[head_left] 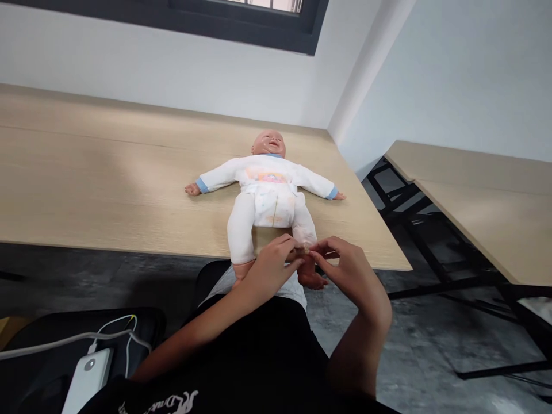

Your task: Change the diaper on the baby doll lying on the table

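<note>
A baby doll lies on its back, arms spread, dressed in a white top with blue cuffs. Its diaper sits between the white trouser legs. At the doll's leg on the right side, my left hand and my right hand meet, fingertips pinching the white trouser leg near its lower end. Below my fingers the bare foot sticks out past the table edge. The doll's other leg is covered down to the ankle, its foot partly hidden by my left forearm.
The wooden table runs along a wall beneath a dark window frame. To the right stands another table on black legs. At lower left, a white power bank with cables rests on a black seat.
</note>
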